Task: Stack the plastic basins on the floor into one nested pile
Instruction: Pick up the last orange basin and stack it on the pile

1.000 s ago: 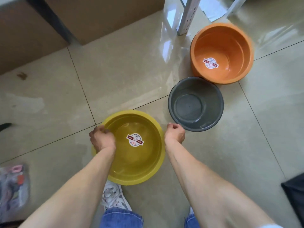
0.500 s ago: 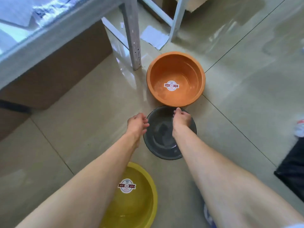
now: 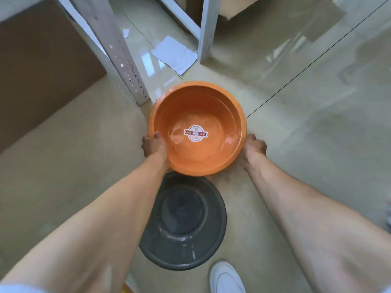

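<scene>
Both hands grip the round orange basin [image 3: 197, 115] by its rolled rim: the left hand [image 3: 154, 145] curled over the near-left edge, the right hand [image 3: 254, 148] clasping the right edge. Glossy smooth plastic, with a round label [image 3: 196, 133] at its bottom. Its near edge overlaps the dark grey basin [image 3: 186, 223] resting on the shiny tiled floor [image 3: 84, 149].

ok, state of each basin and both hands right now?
orange basin: upright, empty, gripped at both sides of its rim
grey basin: upright, empty, on the floor, untouched
left hand: closed on the orange basin's left rim
right hand: closed on its right rim
</scene>
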`<state>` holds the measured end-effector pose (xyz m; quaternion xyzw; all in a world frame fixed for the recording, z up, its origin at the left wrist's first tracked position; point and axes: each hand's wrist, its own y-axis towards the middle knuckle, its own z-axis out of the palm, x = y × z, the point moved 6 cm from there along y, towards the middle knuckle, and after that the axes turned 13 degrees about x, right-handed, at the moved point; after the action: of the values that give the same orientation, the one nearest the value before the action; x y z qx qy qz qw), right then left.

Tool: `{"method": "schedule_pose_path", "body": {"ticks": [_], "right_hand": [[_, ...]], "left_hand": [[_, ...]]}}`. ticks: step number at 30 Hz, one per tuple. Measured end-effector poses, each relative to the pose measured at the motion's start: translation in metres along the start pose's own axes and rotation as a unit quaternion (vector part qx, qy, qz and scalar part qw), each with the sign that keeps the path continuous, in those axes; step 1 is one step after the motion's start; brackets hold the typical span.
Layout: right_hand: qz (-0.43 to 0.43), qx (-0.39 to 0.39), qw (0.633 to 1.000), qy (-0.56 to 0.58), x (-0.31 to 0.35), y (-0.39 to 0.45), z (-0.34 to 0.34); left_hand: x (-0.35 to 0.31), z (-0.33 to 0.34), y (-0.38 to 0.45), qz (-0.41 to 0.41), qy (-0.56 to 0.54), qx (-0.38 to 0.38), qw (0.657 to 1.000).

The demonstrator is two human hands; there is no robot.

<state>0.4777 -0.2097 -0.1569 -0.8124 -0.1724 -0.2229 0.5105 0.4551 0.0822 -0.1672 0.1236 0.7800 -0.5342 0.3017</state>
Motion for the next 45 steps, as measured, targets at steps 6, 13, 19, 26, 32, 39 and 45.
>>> {"method": "schedule_pose_path", "body": {"ticks": [6, 13, 19, 26, 32, 39, 45], "right_hand": [[-0.024, 0.056, 0.992, 0.107, 0.008, 0.015, 0.025], [-0.026, 0.038, 0.987, 0.155, 0.017, -0.001, 0.031], [-0.078, 0.015, 0.984, 0.161, 0.042, -0.042, 0.026], [-0.084, -0.013, 0.987, 0.138, 0.052, -0.123, 0.023], [-0.094, -0.011, 0.99, 0.102, 0.018, -0.207, 0.044], [-0.058, -0.004, 0.998, 0.023, -0.059, -0.298, 0.077], [-0.031, -0.013, 0.999, -0.028, -0.132, -0.366, 0.1]], "left_hand": [[0.004, 0.002, 0.019, -0.004, -0.065, -0.048, 0.997], [-0.008, -0.008, 0.006, 0.017, -0.121, -0.073, 0.99], [-0.03, -0.036, -0.028, 0.064, -0.158, -0.105, 0.98], [-0.024, -0.101, -0.095, 0.067, -0.195, -0.137, 0.969], [0.012, -0.188, -0.152, 0.016, -0.167, -0.195, 0.966], [0.079, -0.292, -0.211, -0.042, -0.141, -0.24, 0.959], [0.142, -0.362, -0.265, -0.072, -0.122, -0.271, 0.952]]}}
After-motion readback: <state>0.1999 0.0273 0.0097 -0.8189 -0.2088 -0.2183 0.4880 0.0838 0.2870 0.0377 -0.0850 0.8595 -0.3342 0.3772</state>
